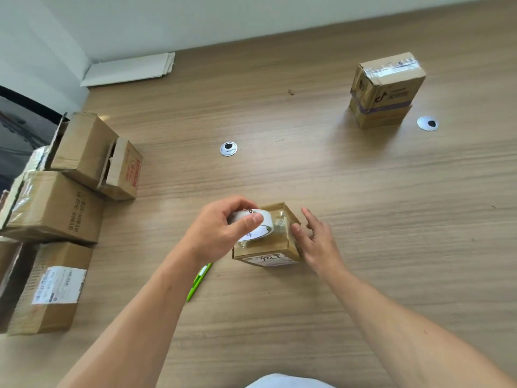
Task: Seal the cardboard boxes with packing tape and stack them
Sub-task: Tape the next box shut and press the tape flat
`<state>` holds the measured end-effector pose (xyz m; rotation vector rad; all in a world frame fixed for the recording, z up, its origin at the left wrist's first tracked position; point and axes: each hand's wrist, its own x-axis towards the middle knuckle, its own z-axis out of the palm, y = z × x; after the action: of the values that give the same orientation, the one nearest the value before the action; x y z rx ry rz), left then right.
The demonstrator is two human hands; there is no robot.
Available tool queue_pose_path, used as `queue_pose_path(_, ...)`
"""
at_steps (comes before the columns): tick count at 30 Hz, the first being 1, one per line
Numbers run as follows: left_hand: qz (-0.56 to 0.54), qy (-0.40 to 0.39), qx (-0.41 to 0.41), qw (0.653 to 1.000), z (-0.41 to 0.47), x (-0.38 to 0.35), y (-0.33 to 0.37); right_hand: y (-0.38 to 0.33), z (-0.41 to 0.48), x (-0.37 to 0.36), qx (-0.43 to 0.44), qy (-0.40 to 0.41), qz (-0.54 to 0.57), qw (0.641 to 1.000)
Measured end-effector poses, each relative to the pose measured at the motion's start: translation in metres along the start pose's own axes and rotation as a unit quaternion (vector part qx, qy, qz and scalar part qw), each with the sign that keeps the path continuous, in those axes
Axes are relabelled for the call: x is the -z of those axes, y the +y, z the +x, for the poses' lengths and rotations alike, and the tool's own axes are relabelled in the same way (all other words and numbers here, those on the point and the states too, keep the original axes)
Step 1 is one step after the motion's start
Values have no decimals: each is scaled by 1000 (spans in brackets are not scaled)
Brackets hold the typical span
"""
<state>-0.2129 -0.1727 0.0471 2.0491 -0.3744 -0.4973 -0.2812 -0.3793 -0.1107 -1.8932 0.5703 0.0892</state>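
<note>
Head view: your left grip [221, 231] is curled round the white roll of clear packing tape [258, 224] and holds it on top of the small brown cardboard box [268, 252], mid-bench, close to you. Your right grip [317, 242] is wide, fingers straight, thumb at the box's top right edge. It braces the box and holds nothing.

Risks:
- The box looks small and light, and only a flat hand braces it. A pull on the tape could slide or tip it.
- The flap seam is hidden under the roll, so the tape may go down skewed or wrinkled.
- A loose tape end could stick to your fingers.
- The green plastic cutter [199, 280] (maybe a pen) lies on the light wood bench [363, 191] just beside your left forearm. An elbow sweep could knock it.
- The stack of two taped brown boxes [387, 91] sits far right, well apart. Its top box looks slightly off-square, so adding a third may topple it.
- The heap of brown boxes [70, 191] at the left has some flaps open.
</note>
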Motion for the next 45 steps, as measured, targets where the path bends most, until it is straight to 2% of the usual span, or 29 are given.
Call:
queue_pose_path(2, 31, -4, -6, 999, 5, -9, 9, -6, -3, 12, 3, 1, 44, 999)
queue_pose_path(7, 123, -31, -11, 992, 18, -38, 34, -30, -11, 30, -3, -63, 173, 983)
queue_pose_path(13, 173, -19, -9, 985, 26, -50, 42, -38, -16, 17, -15, -22, 164, 986)
queue_pose_path(23, 59, -59, -12, 996, 23, -42, 29, -35, -11, 15, -28, -24, 181, 983)
queue_pose_path(29, 179, -25, -17, 983, 26, -25, 26, -31, -7, 15, -15, -10, 150, 989)
queue_pose_path(33, 194, -29, -5, 981, 23, -19, 25, -33, -8, 15, -2, -14, 122, 992)
queue_pose_path(37, 160, -46, 15, 986, 26, -18, 28, -41, -7, 16, -35, -20, 128, 991)
queue_pose_path(41, 145, -52, -2, 988, 24, -17, 22, -38, -9, 9, -33, -23, 133, 990)
queue_pose_path(45, 22, -51, -28, 998, 17, -20, 9, -38, -9, 9, -47, -36, 183, 981)
